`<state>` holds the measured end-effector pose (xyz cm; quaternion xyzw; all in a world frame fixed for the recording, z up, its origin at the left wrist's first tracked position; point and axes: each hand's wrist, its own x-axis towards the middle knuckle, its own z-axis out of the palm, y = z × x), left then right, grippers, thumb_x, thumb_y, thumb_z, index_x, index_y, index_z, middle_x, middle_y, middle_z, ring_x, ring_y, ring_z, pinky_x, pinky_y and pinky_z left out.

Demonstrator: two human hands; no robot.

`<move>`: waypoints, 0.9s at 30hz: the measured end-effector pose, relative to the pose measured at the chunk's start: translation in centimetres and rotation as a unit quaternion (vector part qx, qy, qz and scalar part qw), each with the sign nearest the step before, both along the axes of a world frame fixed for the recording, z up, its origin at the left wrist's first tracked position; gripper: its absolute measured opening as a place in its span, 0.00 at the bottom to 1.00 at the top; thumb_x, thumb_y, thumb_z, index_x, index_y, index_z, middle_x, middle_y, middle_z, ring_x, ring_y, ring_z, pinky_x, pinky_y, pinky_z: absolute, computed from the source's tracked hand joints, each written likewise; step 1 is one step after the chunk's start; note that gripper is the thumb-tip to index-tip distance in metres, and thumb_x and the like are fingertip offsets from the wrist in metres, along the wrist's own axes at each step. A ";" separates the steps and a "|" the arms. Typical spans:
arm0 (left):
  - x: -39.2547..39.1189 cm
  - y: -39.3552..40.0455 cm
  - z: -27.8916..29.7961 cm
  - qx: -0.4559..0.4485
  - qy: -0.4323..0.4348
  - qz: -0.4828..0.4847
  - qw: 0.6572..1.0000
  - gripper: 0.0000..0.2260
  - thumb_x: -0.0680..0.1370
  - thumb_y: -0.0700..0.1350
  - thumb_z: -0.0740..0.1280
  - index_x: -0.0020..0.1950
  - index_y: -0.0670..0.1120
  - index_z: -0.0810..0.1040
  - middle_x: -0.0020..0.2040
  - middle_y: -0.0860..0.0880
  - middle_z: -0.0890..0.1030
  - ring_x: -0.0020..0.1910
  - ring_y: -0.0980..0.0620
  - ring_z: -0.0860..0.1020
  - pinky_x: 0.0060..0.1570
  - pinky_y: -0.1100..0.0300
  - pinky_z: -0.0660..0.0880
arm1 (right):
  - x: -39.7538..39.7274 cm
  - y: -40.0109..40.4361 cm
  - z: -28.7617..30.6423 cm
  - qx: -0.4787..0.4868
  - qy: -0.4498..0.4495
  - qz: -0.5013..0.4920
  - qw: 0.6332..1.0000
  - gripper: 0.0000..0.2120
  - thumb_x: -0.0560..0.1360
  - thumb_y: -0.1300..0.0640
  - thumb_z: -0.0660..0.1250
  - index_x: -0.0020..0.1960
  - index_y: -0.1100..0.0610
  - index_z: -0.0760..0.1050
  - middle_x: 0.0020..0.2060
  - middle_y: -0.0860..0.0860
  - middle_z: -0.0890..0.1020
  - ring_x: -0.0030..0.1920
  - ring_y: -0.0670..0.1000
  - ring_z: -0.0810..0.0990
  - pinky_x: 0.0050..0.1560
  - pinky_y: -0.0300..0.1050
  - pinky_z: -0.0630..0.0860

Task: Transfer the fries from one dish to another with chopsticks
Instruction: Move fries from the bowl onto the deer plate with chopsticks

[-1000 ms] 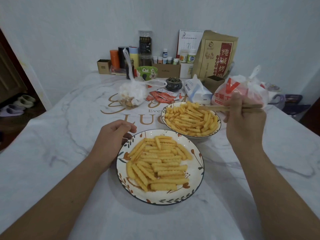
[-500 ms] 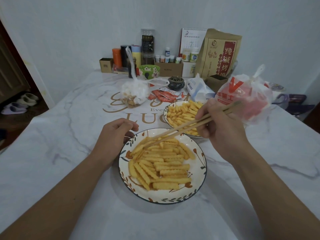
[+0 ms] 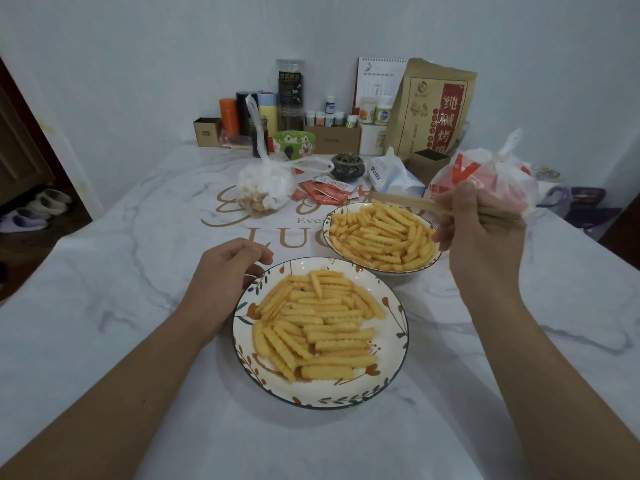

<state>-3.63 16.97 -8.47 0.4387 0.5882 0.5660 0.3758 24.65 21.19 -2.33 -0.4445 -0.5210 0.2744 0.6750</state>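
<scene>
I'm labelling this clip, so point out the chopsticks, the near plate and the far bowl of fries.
chopsticks (image 3: 408,201): head view, on the bare shafts left of the right hand.
near plate (image 3: 394,327): head view, on its bare white right rim.
far bowl (image 3: 327,221): head view, on its left rim.

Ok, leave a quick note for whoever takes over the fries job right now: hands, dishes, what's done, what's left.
Right hand grips the chopsticks, tips over the far bowl; whether they hold a fry is blurred.
Left hand rests loosely curled at the rim of the near plate, holding nothing.
Both dishes hold fries.
Left: the near plate's pile of fries, if that is the source.
</scene>
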 end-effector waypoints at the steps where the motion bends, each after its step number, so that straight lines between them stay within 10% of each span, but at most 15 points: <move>1: 0.0 0.0 0.0 0.001 0.000 0.001 1.000 0.14 0.82 0.40 0.63 0.41 0.44 0.85 0.48 0.38 0.85 0.38 0.46 0.79 0.45 0.48 0.76 | 0.2 0.1 0.0 0.016 -0.019 -0.032 0.999 0.16 0.83 0.46 0.64 0.40 0.51 0.82 0.28 0.50 0.79 0.27 0.46 0.76 0.30 0.40 0.73; 6: -0.1 0.0 0.0 0.003 -0.003 -0.001 1.000 0.14 0.82 0.39 0.63 0.41 0.44 0.85 0.46 0.41 0.85 0.39 0.47 0.79 0.44 0.50 0.76 | 1.8 0.9 -0.2 0.073 -0.142 -0.123 0.980 0.24 0.83 0.43 0.60 0.41 0.62 0.79 0.29 0.58 0.78 0.33 0.59 0.77 0.35 0.54 0.72; 15: 0.0 0.0 0.0 0.003 -0.003 0.000 1.000 0.14 0.82 0.40 0.63 0.41 0.44 0.85 0.48 0.39 0.85 0.39 0.46 0.79 0.45 0.49 0.76 | 2.0 1.1 -0.7 0.066 -0.241 -0.122 0.960 0.25 0.85 0.50 0.58 0.38 0.66 0.75 0.27 0.62 0.76 0.31 0.57 0.74 0.34 0.51 0.68; 27: 0.0 0.0 0.1 0.001 -0.007 0.002 1.000 0.14 0.82 0.40 0.63 0.41 0.45 0.85 0.46 0.41 0.85 0.39 0.46 0.79 0.45 0.49 0.76 | 2.1 1.5 -0.9 0.038 -0.186 -0.095 0.977 0.22 0.85 0.45 0.57 0.34 0.44 0.74 0.28 0.51 0.80 0.33 0.57 0.80 0.39 0.56 0.78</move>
